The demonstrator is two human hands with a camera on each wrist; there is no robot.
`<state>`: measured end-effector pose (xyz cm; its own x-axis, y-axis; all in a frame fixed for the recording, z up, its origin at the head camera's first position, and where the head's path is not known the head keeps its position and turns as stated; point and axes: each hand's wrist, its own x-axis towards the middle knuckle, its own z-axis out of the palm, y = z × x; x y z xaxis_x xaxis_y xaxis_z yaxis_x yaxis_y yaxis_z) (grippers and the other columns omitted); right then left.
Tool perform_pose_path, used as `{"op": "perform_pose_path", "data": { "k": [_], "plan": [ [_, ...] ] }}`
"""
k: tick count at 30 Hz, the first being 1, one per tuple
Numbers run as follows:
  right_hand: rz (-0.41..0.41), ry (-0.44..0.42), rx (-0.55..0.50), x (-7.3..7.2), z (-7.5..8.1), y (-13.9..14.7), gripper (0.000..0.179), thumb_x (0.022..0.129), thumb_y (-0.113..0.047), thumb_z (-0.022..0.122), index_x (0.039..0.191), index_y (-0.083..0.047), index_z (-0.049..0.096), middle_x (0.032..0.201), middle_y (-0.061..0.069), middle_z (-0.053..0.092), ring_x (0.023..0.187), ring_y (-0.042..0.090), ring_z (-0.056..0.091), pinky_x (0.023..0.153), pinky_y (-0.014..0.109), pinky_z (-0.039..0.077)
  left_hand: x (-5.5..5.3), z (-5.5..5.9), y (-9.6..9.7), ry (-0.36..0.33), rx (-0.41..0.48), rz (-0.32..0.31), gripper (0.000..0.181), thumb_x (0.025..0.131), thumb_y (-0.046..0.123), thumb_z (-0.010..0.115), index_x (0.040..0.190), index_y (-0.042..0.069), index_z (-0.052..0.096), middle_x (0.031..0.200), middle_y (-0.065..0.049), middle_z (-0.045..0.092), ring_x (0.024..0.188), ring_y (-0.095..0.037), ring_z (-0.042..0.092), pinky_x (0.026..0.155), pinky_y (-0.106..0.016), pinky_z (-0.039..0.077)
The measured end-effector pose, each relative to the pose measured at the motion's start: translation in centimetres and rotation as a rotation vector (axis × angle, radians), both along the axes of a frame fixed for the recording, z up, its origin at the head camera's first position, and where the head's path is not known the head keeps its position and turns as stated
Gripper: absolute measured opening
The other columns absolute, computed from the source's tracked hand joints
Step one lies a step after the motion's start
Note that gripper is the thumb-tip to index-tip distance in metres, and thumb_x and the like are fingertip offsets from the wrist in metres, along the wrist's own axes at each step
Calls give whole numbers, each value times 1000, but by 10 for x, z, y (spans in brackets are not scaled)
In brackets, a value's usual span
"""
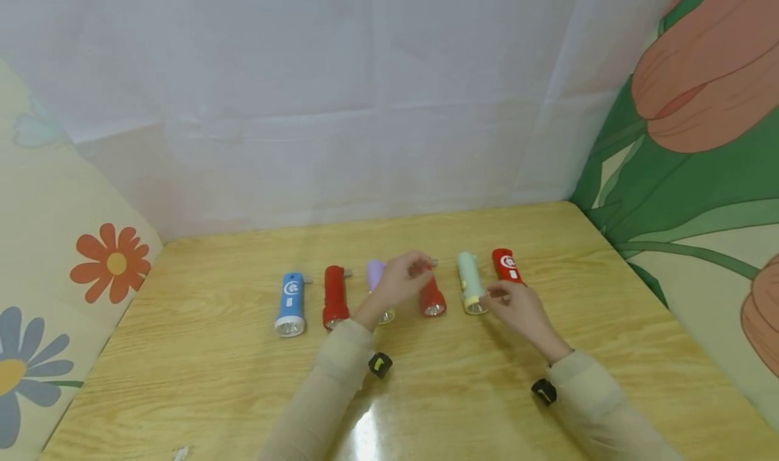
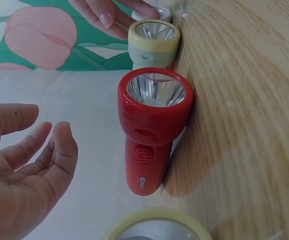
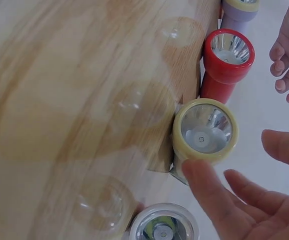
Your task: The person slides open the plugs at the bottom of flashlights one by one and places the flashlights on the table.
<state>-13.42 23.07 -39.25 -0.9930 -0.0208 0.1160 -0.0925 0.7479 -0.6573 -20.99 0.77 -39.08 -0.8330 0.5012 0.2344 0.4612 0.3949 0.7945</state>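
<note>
My left hand (image 1: 398, 283) hovers above the purple flashlight (image 1: 375, 270) and a red flashlight (image 1: 433, 297), partly covering both. In the left wrist view its thumb and loosely bent fingers stand apart, beside the red flashlight (image 2: 152, 120), with nothing between them. My right hand (image 1: 517, 309) is by the lens end of the mint green flashlight (image 1: 470, 275), which has a yellow rim. In the right wrist view one fingertip (image 3: 197, 170) overlaps that yellow rim, while the thumb stands well away. Another red flashlight (image 1: 506, 265) lies partly hidden behind the right hand.
To the left in the same row lie a blue flashlight (image 1: 292, 302) and a red flashlight (image 1: 335, 295), lenses facing me. Small grey pieces stick out beside some far ends. A white cloth (image 1: 304, 143) hangs behind the wooden table (image 1: 213, 380); flower-printed panels (image 1: 700, 211) stand at both sides.
</note>
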Motion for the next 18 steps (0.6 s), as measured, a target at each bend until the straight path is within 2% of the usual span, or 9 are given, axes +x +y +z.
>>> {"op": "perform_pose_path", "data": {
  "k": [9, 18],
  "plan": [
    [27, -83, 55, -10, -3, -2, 47, 87, -24, 61, 114, 14, 53, 102, 29, 61, 91, 37, 60, 72, 44, 51, -2, -2, 3, -2, -36, 8, 23, 88, 13, 58, 109, 4, 59, 95, -4, 62, 83, -14, 56, 71, -22, 47],
    [37, -76, 76, -16, -4, -4, 42, 84, -21, 64, 109, 12, 58, 97, 25, 63, 87, 35, 61, 70, 42, 52, -6, -2, 13, -31, -9, 8, 25, 89, 14, 58, 112, 3, 57, 95, -5, 61, 81, -14, 56, 69, -21, 48]
  ]
}}
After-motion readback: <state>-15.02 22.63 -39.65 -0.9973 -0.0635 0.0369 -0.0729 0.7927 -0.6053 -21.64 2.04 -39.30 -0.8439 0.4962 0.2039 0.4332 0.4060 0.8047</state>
